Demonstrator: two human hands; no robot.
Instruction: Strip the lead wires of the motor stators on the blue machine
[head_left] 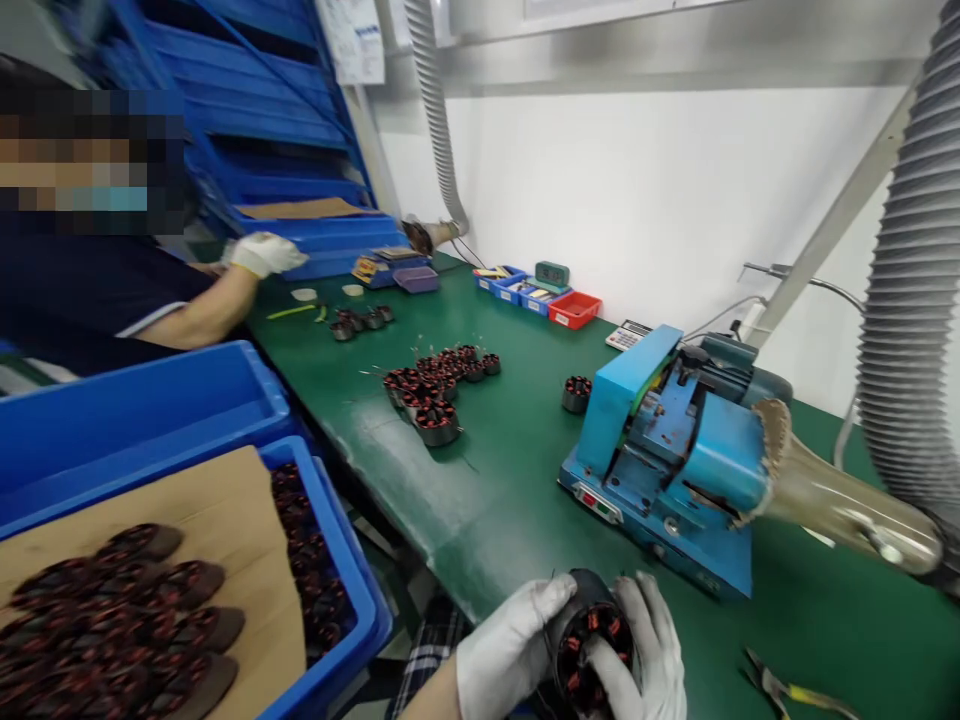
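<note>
Between my two white-gloved hands I hold a motor stator (576, 640), a dark ring wound inside with copper coils. My left hand (510, 640) grips its left side, with the thumb on the upper rim. My right hand (649, 650) wraps the right side, and one finger reaches into the centre opening. Just beyond my hands sits a blue motor-driven machine (660, 470) with a red and green switch. A pair of pliers (776, 690) with yellow handles lies right of my right hand.
A stator (577, 394) stands beside the machine, and a stator cluster (435, 385) sits mid-table. A blue bin (367, 600) at left holds stators on cardboard. Small trays (574, 309) line the wall. A co-worker's gloved hand (266, 254) is at far left. A grey hose (907, 260) hangs right.
</note>
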